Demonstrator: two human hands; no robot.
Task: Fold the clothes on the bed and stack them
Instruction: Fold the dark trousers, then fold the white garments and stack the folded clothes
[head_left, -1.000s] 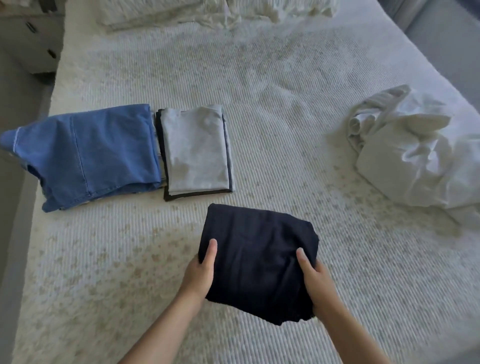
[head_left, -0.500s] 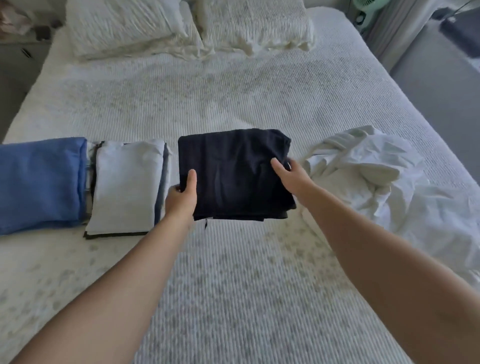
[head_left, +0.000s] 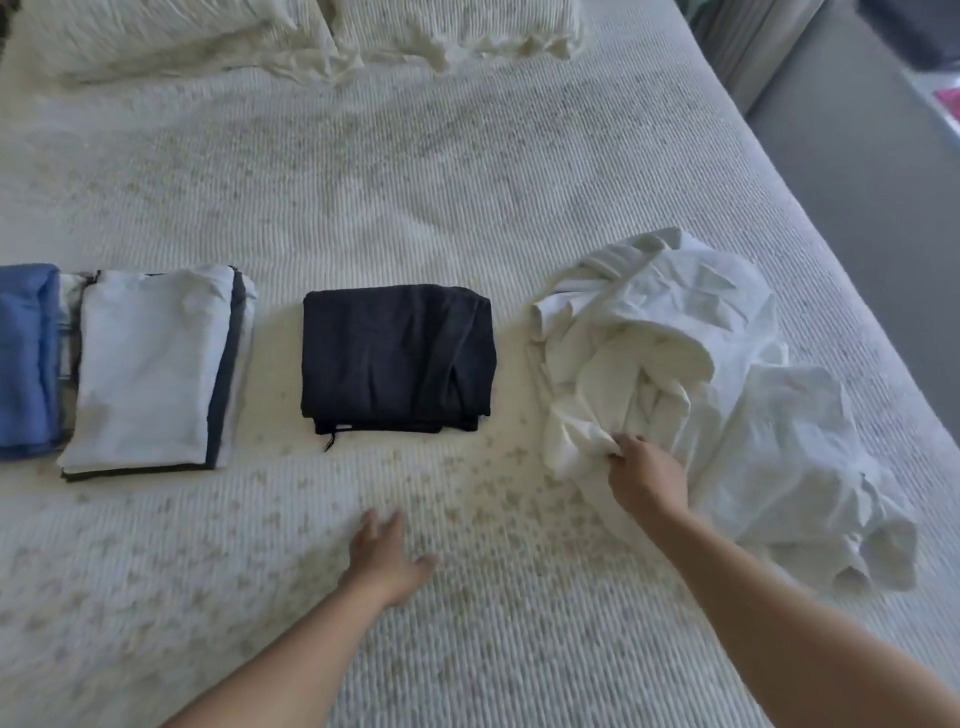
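Observation:
A folded dark navy garment (head_left: 397, 358) lies flat on the bed (head_left: 415, 182), with no hand on it. To its left sits a folded pale grey stack (head_left: 150, 364), and folded blue jeans (head_left: 26, 358) lie at the left edge. A crumpled white shirt (head_left: 691, 374) is heaped on the right. My right hand (head_left: 644, 475) grips a fold at the near left edge of the white shirt. My left hand (head_left: 384, 556) hovers over the bedspread below the navy garment, fingers spread, holding nothing; it is motion-blurred.
Two pillows (head_left: 311, 31) lie at the head of the bed. The bed's right edge drops to a grey floor (head_left: 857, 156).
The navy garment was carried forward and set down between the grey stack and the white shirt. Both hands let go of it; my right hand moved right and took hold of the white shirt.

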